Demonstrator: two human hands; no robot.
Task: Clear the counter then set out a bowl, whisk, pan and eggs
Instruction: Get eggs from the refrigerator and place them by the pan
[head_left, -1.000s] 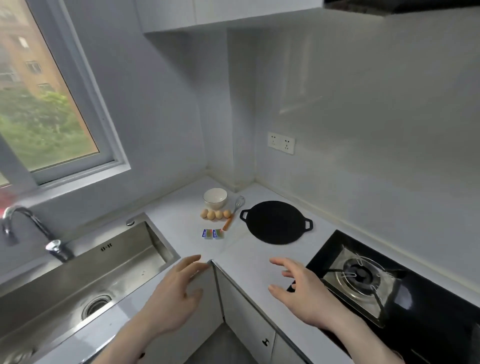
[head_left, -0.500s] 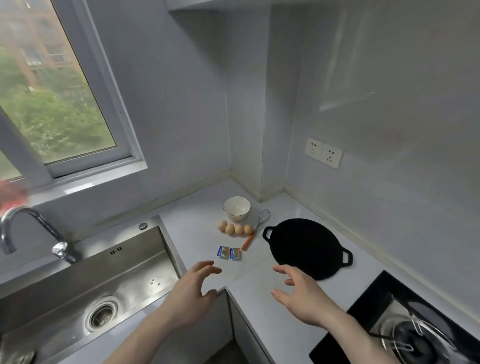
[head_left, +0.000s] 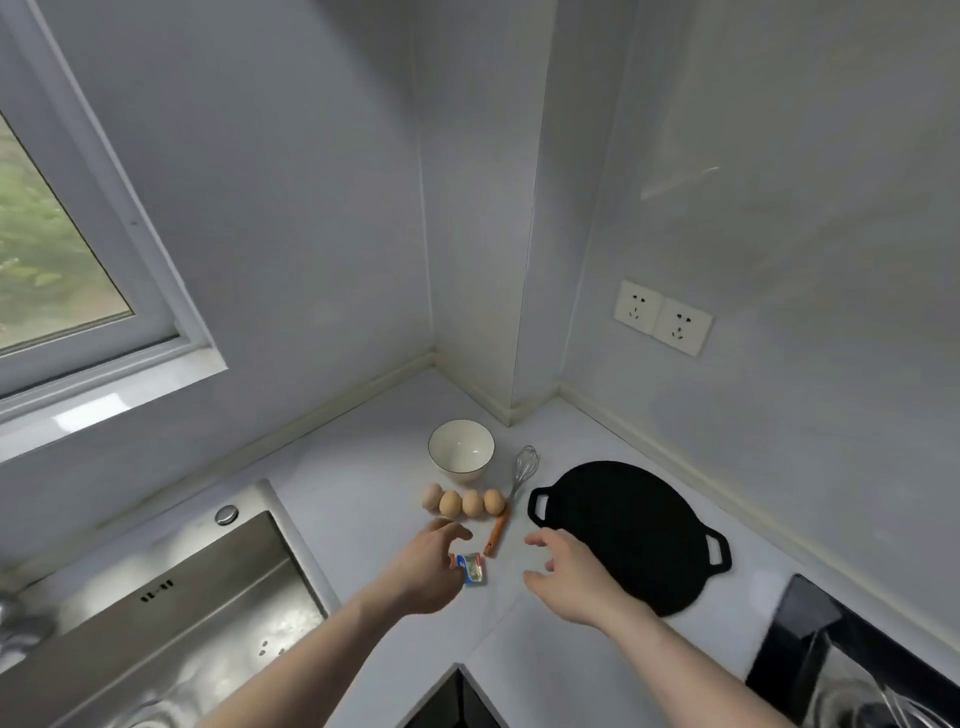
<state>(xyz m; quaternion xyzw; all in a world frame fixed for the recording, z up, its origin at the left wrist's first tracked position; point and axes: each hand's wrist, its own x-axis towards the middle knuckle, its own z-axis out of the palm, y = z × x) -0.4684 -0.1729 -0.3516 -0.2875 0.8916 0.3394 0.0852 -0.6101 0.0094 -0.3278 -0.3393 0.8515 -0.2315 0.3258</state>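
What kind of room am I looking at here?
A home kitchen, by the look of it: a steel sink set into an L-shaped white counter, a gas hob at the right end, and a bowl, eggs, whisk and black pan laid out in the corner.

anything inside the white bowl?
The white bowl shows only bare glazed interior; nothing visible inside. Its near inner wall is hidden by the rim, so something small there can't be excluded.

Glossy ceramic bowl (head_left: 461, 450), matt blk pan (head_left: 626, 532), wire whisk (head_left: 524, 466), brushed-steel sink (head_left: 171, 618).
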